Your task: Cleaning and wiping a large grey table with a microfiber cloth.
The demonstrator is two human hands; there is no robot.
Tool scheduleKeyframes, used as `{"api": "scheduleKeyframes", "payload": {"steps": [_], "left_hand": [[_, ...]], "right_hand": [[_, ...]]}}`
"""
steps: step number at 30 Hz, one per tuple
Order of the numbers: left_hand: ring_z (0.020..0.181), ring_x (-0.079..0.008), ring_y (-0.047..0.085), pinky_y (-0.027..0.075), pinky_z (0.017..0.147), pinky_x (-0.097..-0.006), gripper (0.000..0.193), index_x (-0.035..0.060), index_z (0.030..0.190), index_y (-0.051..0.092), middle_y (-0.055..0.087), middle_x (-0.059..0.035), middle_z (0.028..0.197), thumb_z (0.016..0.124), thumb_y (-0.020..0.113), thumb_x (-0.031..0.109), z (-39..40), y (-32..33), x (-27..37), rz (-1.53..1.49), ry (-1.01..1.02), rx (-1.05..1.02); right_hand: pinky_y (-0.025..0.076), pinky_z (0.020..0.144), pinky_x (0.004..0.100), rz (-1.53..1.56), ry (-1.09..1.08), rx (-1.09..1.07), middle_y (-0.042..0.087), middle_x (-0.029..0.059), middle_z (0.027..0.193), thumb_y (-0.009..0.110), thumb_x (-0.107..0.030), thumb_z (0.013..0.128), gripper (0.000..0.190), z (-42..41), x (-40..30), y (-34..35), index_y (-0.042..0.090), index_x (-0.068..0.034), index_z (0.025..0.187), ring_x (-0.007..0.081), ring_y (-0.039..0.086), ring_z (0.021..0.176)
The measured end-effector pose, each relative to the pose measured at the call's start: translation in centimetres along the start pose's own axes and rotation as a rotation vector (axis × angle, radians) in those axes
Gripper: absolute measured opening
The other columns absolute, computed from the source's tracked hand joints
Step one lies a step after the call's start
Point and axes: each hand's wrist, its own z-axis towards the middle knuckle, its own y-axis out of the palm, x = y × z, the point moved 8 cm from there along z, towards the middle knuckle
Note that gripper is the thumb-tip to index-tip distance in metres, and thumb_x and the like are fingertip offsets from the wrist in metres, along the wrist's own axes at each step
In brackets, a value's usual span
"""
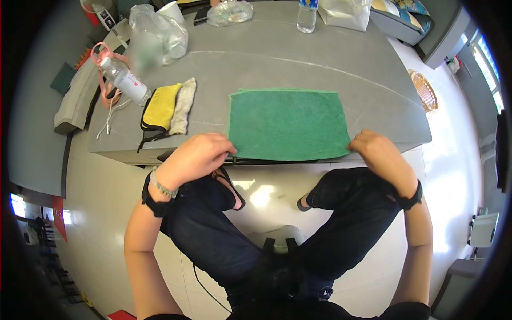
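Note:
A green cloth (288,124), folded over with its layered edge at the far side, lies on the grey table (256,68) before me. Its near edge reaches the table's front edge. My left hand (204,150) pinches the near left corner between thumb and fingers. At the near right corner, my right hand (366,146) pinches the cloth in the same way. To the left of the cloth lie a folded yellow cloth (161,106) with black trim and a grey-beige cloth (184,106), partly overlapping each other.
A plastic water bottle (128,84) lies tilted at the left beside a white cable (109,120) and a pink-handled bottle (105,52). Farther back are a clear plastic bag (172,38), a white cup (172,12), another water bottle (307,18) and a white bag (346,14).

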Motion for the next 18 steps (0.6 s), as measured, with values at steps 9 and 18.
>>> {"api": "scheduleKeyframes", "payload": {"steps": [9,18], "left_hand": [[0.085,-0.0305,0.061,0.050,0.076,-0.0371,0.018,0.0000,0.090,0.064,0.064,-0.0123,0.088,0.073,0.059,-0.003,-1.6,1.0,1.7,-0.107,-0.016,-0.108],[0.083,-0.0304,0.062,0.050,0.074,-0.0372,0.019,0.0002,0.090,0.064,0.064,-0.0123,0.085,0.072,0.060,-0.004,-1.7,2.1,1.9,-0.087,0.014,-0.119]], "right_hand": [[0.046,0.071,0.0371,0.038,0.141,-0.013,0.056,0.0105,0.076,0.054,0.001,0.069,0.017,-3.0,-2.5,-0.6,0.063,-0.001,0.083,0.0287,0.054,0.079],[0.046,0.070,0.0340,0.008,0.141,0.021,0.053,0.0084,0.074,0.058,-0.003,0.069,0.018,-4.3,-2.9,1.7,0.065,-0.001,0.086,0.0242,0.052,0.075]]}}
